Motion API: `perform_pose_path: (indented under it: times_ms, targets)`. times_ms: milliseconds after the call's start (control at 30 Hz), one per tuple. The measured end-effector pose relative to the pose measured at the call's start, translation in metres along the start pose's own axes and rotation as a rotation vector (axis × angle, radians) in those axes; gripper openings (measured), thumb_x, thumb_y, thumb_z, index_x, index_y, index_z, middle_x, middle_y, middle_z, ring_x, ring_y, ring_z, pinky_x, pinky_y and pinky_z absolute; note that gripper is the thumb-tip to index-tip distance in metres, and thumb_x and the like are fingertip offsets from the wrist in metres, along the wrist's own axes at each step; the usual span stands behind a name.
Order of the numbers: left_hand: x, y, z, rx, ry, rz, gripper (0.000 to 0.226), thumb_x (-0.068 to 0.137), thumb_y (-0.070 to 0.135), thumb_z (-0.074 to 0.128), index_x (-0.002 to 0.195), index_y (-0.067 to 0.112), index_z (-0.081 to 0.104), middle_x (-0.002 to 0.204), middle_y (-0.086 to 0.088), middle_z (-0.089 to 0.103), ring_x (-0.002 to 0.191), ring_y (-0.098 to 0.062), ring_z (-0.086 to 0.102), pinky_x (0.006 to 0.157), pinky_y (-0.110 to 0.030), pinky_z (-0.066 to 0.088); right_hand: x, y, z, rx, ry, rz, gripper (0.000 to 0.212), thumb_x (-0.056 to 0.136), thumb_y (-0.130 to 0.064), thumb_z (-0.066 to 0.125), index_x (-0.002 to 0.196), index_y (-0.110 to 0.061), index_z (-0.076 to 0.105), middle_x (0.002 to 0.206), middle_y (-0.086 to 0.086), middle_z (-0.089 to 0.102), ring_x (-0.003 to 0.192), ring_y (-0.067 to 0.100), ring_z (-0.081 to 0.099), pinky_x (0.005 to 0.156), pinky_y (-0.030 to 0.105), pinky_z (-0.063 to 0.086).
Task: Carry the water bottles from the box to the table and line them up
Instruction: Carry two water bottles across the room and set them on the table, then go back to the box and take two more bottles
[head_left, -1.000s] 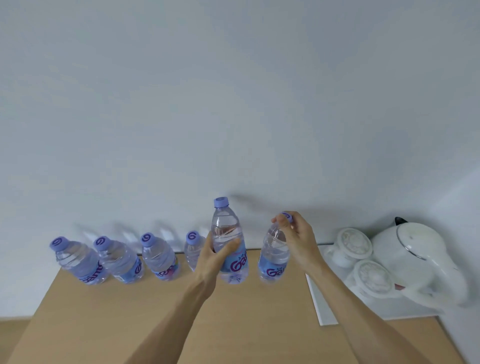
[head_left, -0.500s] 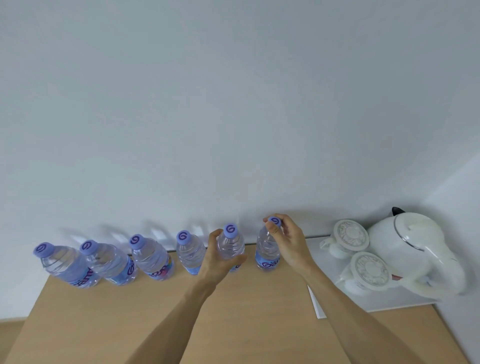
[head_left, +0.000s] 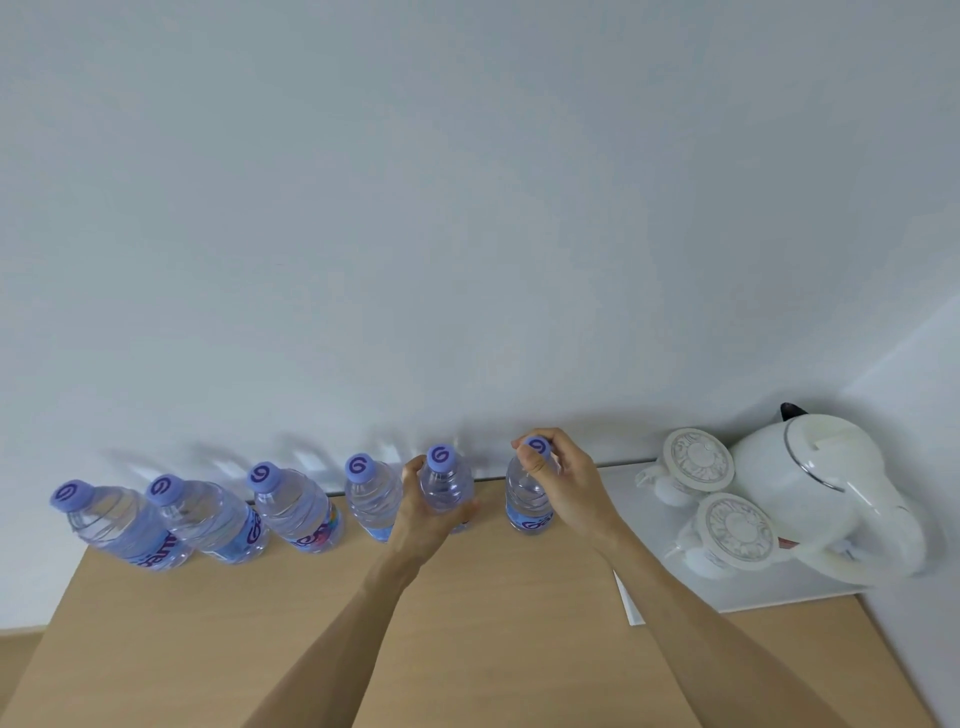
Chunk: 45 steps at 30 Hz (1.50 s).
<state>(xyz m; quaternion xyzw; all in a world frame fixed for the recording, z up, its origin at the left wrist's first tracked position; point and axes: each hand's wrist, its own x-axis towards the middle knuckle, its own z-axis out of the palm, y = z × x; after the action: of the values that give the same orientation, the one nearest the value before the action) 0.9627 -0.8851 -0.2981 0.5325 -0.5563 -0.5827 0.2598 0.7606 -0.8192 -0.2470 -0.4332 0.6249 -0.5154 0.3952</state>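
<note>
Several clear water bottles with purple caps stand in a row along the back edge of the wooden table (head_left: 467, 649), against the wall. My left hand (head_left: 426, 514) grips the body of the fifth bottle (head_left: 448, 483), which stands on the table. My right hand (head_left: 563, 486) holds the neck and cap of the sixth bottle (head_left: 527, 506), the rightmost in the row. Further left stand the first bottle (head_left: 119, 525), the second bottle (head_left: 208, 519), the third bottle (head_left: 293, 506) and the fourth bottle (head_left: 370, 496). The box is out of view.
A white tray (head_left: 779, 592) lies at the table's right end, near the corner of the walls. On it stand a white kettle (head_left: 821, 488) and two white lidded cups (head_left: 696, 460) (head_left: 732, 532). Bare tabletop stretches in front of the row.
Both hands have lowered their bottles and pushed them back to the wall. The left bottle, raised a second ago, now stands in the row beside the fourth.
</note>
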Motion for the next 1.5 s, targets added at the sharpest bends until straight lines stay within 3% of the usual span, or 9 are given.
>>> perform_pose_path:
  times_ms: [167,367,533,700,833,900,1200,1367,1500]
  targets:
    - [-0.005,0.003,-0.002,0.054,-0.001,-0.011,0.090,0.070,0.035,0.088,0.135,0.037,0.026,0.127,0.012,0.052,0.111,-0.003,0.056,0.077,-0.019,0.048,-0.006,-0.001,-0.001,-0.001,0.015,-0.007,0.021,0.089,-0.052,0.063,0.098,-0.034,0.065,0.102,-0.013,0.070,0.097,0.005,0.066,0.086,0.027,0.052]
    - [-0.024,0.006,-0.006,0.124,0.001,0.029,0.087,0.077,0.031,0.083,0.142,0.033,0.024,0.127,0.017,0.049,0.108,0.006,0.053,0.069,-0.011,0.047,-0.013,0.000,0.003,-0.010,0.032,0.026,0.014,0.092,-0.049,0.063,0.101,-0.037,0.064,0.107,-0.018,0.070,0.101,-0.001,0.065,0.087,0.027,0.052]
    - [-0.043,0.016,-0.016,0.141,-0.009,0.061,0.067,0.087,0.026,0.074,0.142,0.025,0.035,0.128,0.001,0.059,0.117,-0.017,0.058,0.095,-0.037,0.052,-0.011,-0.011,-0.004,0.035,0.037,0.019,0.016,0.092,-0.043,0.066,0.102,-0.031,0.064,0.109,-0.021,0.069,0.109,-0.003,0.060,0.089,0.020,0.044]
    - [-0.071,0.036,-0.033,0.221,0.093,0.121,0.036,0.091,0.035,0.069,0.124,0.033,0.054,0.117,0.015,0.063,0.096,0.002,0.065,0.075,-0.018,0.053,-0.010,-0.036,-0.018,-0.045,0.071,-0.060,0.005,0.093,-0.035,0.066,0.095,-0.031,0.064,0.098,-0.019,0.069,0.104,0.001,0.063,0.097,0.035,0.047]
    - [-0.089,0.053,-0.042,0.260,0.109,0.232,0.006,0.094,0.030,0.066,0.099,0.032,0.066,0.092,0.014,0.072,0.081,-0.006,0.071,0.078,-0.034,0.058,-0.011,-0.063,-0.034,-0.185,0.094,-0.172,0.002,0.093,-0.031,0.064,0.092,-0.029,0.064,0.093,-0.022,0.068,0.093,-0.001,0.062,0.085,0.026,0.047]
    - [-0.099,0.062,-0.042,0.285,0.089,0.280,0.006,0.094,0.028,0.066,0.095,0.034,0.067,0.089,0.013,0.073,0.077,-0.008,0.071,0.074,-0.031,0.058,-0.014,-0.075,-0.041,-0.228,0.102,-0.210,0.003,0.094,-0.030,0.064,0.092,-0.027,0.065,0.092,-0.020,0.068,0.091,0.001,0.062,0.081,0.024,0.047]
    - [-0.118,0.104,-0.021,0.375,-0.129,0.493,0.011,0.092,0.017,0.067,0.092,0.027,0.069,0.081,0.012,0.073,0.073,-0.008,0.070,0.067,-0.011,0.048,-0.065,-0.114,-0.057,-0.269,0.291,-0.264,0.004,0.094,-0.029,0.065,0.093,-0.025,0.066,0.089,-0.020,0.069,0.090,0.002,0.064,0.076,0.016,0.048]
    - [-0.120,0.120,0.006,0.386,-0.352,0.605,0.007,0.093,0.023,0.065,0.091,0.030,0.068,0.079,0.014,0.073,0.076,-0.009,0.070,0.068,-0.014,0.049,-0.123,-0.116,-0.072,-0.290,0.451,-0.203,0.006,0.095,-0.027,0.064,0.090,-0.029,0.065,0.085,-0.026,0.067,0.086,-0.001,0.063,0.071,0.008,0.043]
    - [-0.130,0.128,0.047,0.377,-0.544,0.674,0.009,0.093,0.022,0.065,0.091,0.030,0.069,0.080,0.013,0.073,0.074,-0.009,0.071,0.068,-0.016,0.050,-0.181,-0.112,-0.096,-0.280,0.627,-0.148,0.005,0.095,-0.026,0.065,0.091,-0.025,0.066,0.086,-0.015,0.071,0.085,0.006,0.065,0.073,0.010,0.044]
